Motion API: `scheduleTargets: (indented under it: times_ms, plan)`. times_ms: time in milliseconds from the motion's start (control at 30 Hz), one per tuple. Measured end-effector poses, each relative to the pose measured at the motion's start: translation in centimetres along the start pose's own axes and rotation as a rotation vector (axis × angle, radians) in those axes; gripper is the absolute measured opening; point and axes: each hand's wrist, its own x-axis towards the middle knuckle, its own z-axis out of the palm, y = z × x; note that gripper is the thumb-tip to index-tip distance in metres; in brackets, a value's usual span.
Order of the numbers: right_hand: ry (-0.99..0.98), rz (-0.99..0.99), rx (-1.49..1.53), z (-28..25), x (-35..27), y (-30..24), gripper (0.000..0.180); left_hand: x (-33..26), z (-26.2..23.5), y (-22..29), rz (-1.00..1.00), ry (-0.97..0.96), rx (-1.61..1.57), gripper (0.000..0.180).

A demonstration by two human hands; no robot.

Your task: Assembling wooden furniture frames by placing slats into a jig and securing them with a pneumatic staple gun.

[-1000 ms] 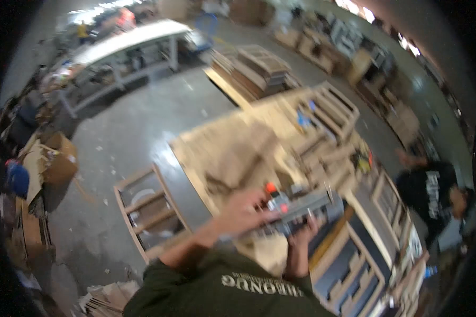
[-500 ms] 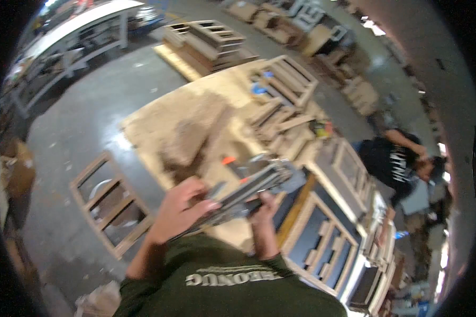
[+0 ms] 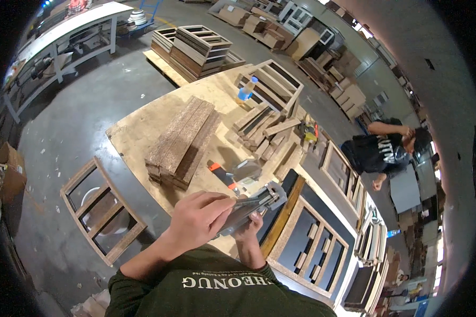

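My right hand (image 3: 249, 228) is wrapped round a grey metal nail gun (image 3: 271, 197) from below, and its long magazine slants up to the right in front of my chest. Over the magazine's near end, my left hand (image 3: 200, 216) is closed, thumb and fingers pinching a thin grey nail strip (image 3: 241, 201) along the rail. My left fingers hide part of the strip. Just beyond the gun, an orange-and-black tool (image 3: 217, 169) lies on the plywood table (image 3: 135, 124). A stack of brown wood strips (image 3: 182, 138) sits to its left.
A slatted wooden frame (image 3: 103, 211) leans at the table's left side. To the right lie another frame (image 3: 307, 245) and loose wood pieces (image 3: 269, 132). A blue-labelled bottle (image 3: 246, 91) stands farther back. Another person (image 3: 378, 150) is at the right, beyond the frames.
My left hand has moved up along the magazine; the strip that stuck out by its fingers now lies along the rail. The gun is turned slightly, and the view has shifted.
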Motion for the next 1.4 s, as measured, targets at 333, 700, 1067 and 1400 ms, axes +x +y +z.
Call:
scheduleTargets:
  times_ms: [333,700,1067,1400]
  plan:
    - [-0.108,0.046,0.122,1.3,1.1,0.1,0.035,-1.4,-0.1,0.8,-0.004,-0.073,0.11,0.018]
    - [-0.011,-0.001,0.039,1.1,0.1,0.0,0.031,-2.0,1.6,-0.2,0.053,-0.051,0.087,0.022]
    - [0.107,-0.062,0.236,-1.0,0.5,0.7,0.042,0.7,-1.5,2.0,-0.008,-0.262,0.079,0.032]
    - [0.504,-0.116,0.303,-1.4,1.4,-0.5,0.037,-3.6,-3.1,-0.8,-0.523,-0.163,-0.536,0.054]
